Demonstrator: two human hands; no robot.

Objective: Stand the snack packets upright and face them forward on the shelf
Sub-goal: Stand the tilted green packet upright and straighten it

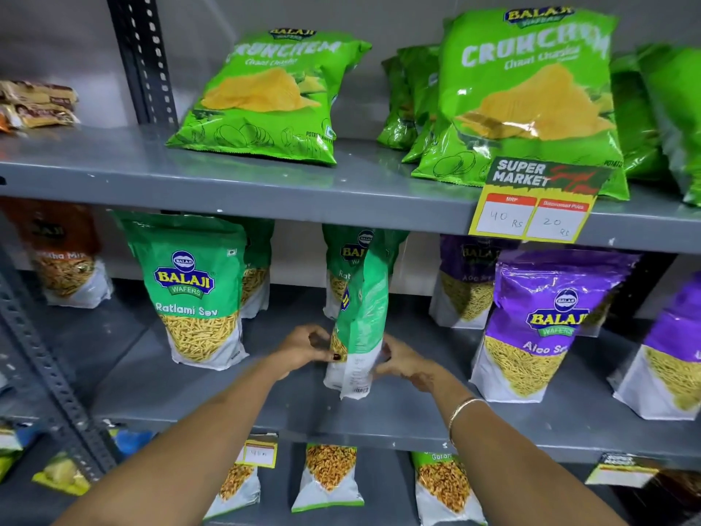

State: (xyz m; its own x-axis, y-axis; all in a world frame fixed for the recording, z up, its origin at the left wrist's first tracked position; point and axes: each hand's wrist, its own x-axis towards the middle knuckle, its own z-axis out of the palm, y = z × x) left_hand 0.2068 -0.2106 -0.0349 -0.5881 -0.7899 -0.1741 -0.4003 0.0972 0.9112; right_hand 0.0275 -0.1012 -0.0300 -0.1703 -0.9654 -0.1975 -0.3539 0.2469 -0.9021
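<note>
From the head camera I see three grey shelves, and my work is at centre frame on the middle shelf (pixel 235 392). My left hand (pixel 309 345) and right hand (pixel 404 364) pinch the lower part of a green packet (pixel 358 317) from either side, fingers closed on its edges. The packet stands upright but is turned edge-on, its side and part of its back print toward me, so I judge the grip low down is meant to swivel it on its base until the front faces out. Its bottom rests on or just above the shelf; I cannot tell which.

Left of centre, a Ratlami Sev packet (pixel 197 290) already stands facing forward, which gives me the line to match. At right, a purple packet (pixel 546 324) also stands facing out. Behind my packet another green one (pixel 343 260) stands upright. On the top shelf the Crunchem bags (pixel 265 96) lean back against the wall, with a price tag (pixel 538 206) clipped at the shelf edge, upper right.
</note>
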